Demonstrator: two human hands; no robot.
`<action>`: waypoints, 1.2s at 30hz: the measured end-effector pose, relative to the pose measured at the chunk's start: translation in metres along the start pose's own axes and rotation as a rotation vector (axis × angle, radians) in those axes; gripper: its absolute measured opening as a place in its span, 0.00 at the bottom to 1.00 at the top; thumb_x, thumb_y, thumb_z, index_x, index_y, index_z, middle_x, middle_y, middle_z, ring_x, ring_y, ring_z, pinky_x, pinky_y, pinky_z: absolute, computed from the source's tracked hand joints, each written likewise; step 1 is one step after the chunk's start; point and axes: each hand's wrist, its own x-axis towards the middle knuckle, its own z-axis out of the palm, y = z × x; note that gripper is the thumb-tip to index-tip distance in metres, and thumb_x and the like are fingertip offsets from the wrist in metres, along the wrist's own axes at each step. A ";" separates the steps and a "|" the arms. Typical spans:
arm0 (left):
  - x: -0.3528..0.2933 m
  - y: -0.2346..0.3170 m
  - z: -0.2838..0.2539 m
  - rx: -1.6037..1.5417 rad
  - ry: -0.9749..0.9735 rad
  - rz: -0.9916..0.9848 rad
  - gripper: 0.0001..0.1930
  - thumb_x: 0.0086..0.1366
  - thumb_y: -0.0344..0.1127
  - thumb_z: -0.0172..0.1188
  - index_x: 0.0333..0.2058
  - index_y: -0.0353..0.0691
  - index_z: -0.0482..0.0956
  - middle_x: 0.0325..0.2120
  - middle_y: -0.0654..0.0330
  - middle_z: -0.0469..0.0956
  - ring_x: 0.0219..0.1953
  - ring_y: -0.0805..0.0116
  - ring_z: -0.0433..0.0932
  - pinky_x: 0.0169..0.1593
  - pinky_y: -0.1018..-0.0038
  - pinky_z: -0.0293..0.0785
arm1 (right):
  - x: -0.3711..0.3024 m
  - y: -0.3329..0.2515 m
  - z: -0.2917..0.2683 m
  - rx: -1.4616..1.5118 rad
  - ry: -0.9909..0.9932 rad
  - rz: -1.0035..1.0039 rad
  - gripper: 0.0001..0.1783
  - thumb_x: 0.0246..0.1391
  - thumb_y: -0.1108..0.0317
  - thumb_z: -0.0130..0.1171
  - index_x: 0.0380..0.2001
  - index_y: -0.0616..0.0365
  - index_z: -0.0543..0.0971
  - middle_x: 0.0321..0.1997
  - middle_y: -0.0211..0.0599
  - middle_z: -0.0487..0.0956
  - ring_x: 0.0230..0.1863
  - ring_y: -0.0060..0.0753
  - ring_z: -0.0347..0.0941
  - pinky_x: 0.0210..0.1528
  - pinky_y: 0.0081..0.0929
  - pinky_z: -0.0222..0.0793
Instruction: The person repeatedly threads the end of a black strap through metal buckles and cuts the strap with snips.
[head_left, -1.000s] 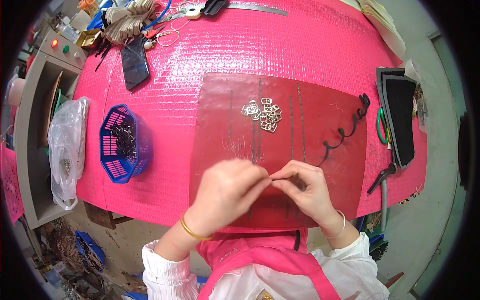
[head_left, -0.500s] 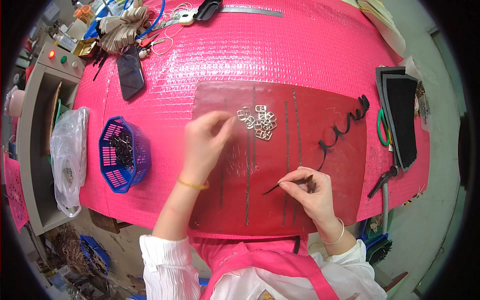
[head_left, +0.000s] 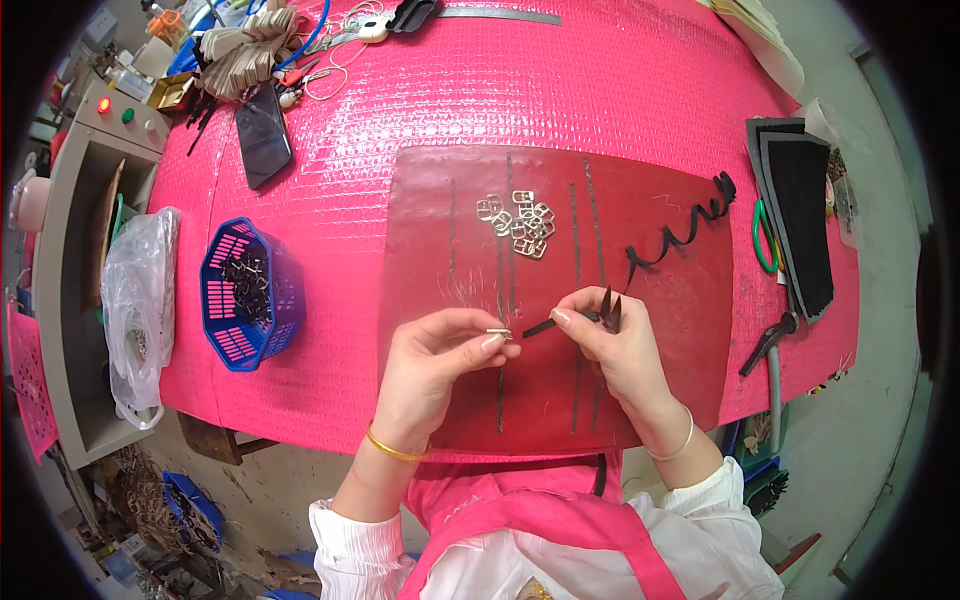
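Note:
Between the thumb and fingers of my left hand (head_left: 430, 362) is a small silver metal buckle (head_left: 499, 333), seen nearly edge-on. My right hand (head_left: 622, 350) pinches a narrow black strap (head_left: 541, 326), whose free end points toward the buckle with a small gap between. Two dark pointed blades (head_left: 609, 306), which look like small scissors, stick up from the same hand; their handles are hidden in the palm. From this hand the strap runs off to the far right in loose curls (head_left: 668, 240). A pile of silver buckles (head_left: 530, 226) lies beyond both hands on the dark red mat (head_left: 440, 290).
A blue plastic basket (head_left: 285, 300) holding small black pieces stands left of the mat. Farther left lies a clear plastic bag (head_left: 138, 300). A phone (head_left: 263, 138) rests at the back left. Green-handled scissors (head_left: 765, 238) and black sheets (head_left: 800, 225) are at the right edge.
My left hand has come back from beside the buckle pile toward me and now holds a buckle. My right hand has shifted slightly, with its strap end now close to my left fingers.

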 end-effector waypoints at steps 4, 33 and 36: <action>-0.011 -0.005 0.000 -0.050 -0.014 0.015 0.08 0.55 0.24 0.56 0.35 0.30 0.75 0.28 0.54 0.77 0.30 0.65 0.78 0.34 0.78 0.76 | -0.002 0.001 0.003 0.055 -0.072 0.036 0.07 0.46 0.69 0.60 0.26 0.61 0.76 0.22 0.19 0.70 0.20 0.04 0.56 0.21 0.07 0.49; -0.027 -0.017 0.027 0.028 -0.048 0.210 0.06 0.57 0.21 0.52 0.35 0.28 0.69 0.30 0.53 0.75 0.32 0.68 0.77 0.37 0.79 0.76 | -0.032 -0.002 0.005 -0.235 -0.097 -0.473 0.04 0.44 0.76 0.59 0.27 0.61 0.78 0.24 0.31 0.78 0.18 0.13 0.65 0.17 0.14 0.55; -0.027 -0.017 0.027 0.005 -0.053 0.192 0.06 0.57 0.21 0.52 0.35 0.28 0.69 0.29 0.54 0.75 0.32 0.68 0.77 0.37 0.79 0.76 | -0.034 -0.009 0.005 -0.218 -0.116 -0.405 0.03 0.43 0.76 0.60 0.26 0.61 0.78 0.24 0.31 0.77 0.18 0.13 0.64 0.17 0.13 0.54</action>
